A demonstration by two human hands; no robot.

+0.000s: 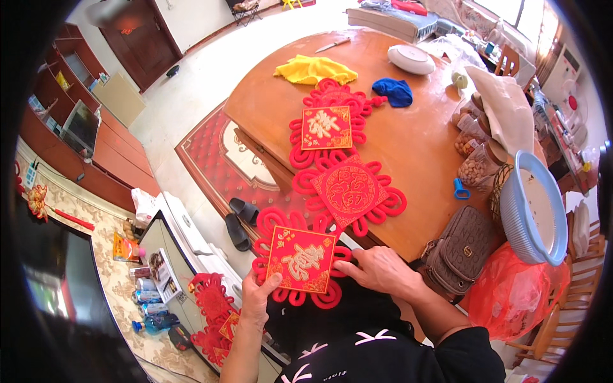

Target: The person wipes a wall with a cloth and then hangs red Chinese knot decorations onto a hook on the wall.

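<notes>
A red Chinese knot ornament (301, 258), with a gold-patterned square plaque ringed by cord loops, is held in front of my body at the table's near edge. My left hand (257, 299) grips its lower left corner, the thumb lying on the plaque's face. At its right side, my right hand (383, 273) is closed by the cord loops, with some fingers hidden. Just beyond it, a second red knot piece (350, 191) with a diamond-set plaque lies on the table. Farther up lies a third red knot piece (327, 127); whether the pieces are joined I cannot tell.
The round wooden table (408, 153) carries a yellow cloth (315, 70), blue cloth (393, 92), knife (333, 45), white dish (411, 59) and nut jars (479, 163). At right are a brown bag (461, 249), blue basket (520, 210) and red plastic bag (514, 293).
</notes>
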